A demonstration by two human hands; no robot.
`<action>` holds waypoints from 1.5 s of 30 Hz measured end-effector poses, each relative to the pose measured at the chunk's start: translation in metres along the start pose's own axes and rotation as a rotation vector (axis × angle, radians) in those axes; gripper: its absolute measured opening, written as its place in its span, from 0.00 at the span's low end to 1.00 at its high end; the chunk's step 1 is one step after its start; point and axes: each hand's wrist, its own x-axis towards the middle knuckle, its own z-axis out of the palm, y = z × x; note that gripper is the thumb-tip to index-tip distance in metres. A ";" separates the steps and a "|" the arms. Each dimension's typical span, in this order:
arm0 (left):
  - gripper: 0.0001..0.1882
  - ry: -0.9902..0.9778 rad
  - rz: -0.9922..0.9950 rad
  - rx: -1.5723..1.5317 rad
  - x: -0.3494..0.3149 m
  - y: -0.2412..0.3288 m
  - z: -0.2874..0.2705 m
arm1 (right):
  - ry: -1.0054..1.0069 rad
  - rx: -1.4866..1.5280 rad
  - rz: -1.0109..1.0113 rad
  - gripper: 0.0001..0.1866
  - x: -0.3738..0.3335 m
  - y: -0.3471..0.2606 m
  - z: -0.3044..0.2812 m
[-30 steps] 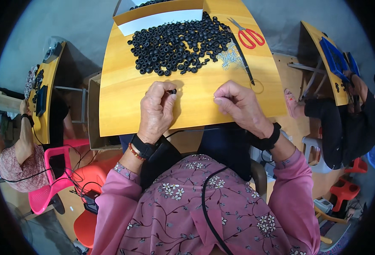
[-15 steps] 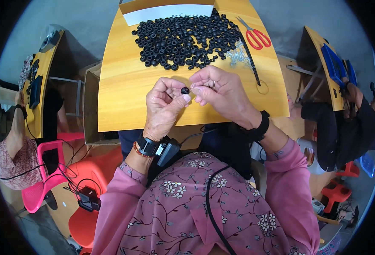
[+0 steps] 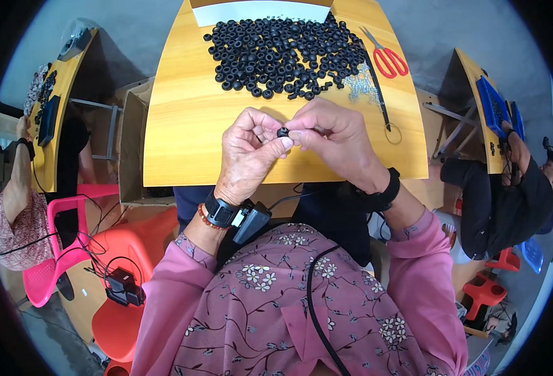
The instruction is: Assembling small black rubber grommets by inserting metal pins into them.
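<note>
Black piece (image 3: 282,132) sits pinched in your left hand (image 3: 242,151), above the table's (image 3: 189,147) near side; your right hand (image 3: 338,135) is closed at it, any load hard to make out. Beyond lie the heap (image 3: 270,59), clear bits (image 3: 360,88), stick (image 3: 377,93), scissors (image 3: 377,46) and box (image 3: 258,12), any print too small to read.

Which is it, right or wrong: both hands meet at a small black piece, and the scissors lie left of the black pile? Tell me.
Wrong side: in the head view the scissors lie right of the black pile. The left hand and right hand do meet at a small black piece.
</note>
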 end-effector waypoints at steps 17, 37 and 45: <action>0.10 -0.021 -0.042 -0.028 -0.001 0.003 0.001 | -0.029 -0.157 -0.125 0.11 -0.004 -0.004 -0.001; 0.09 0.017 -0.021 0.040 -0.002 -0.001 0.000 | 0.004 0.004 0.152 0.08 -0.004 0.005 -0.020; 0.09 0.034 -0.022 0.004 -0.001 -0.001 0.000 | -0.025 -0.733 -0.249 0.05 0.043 0.030 -0.031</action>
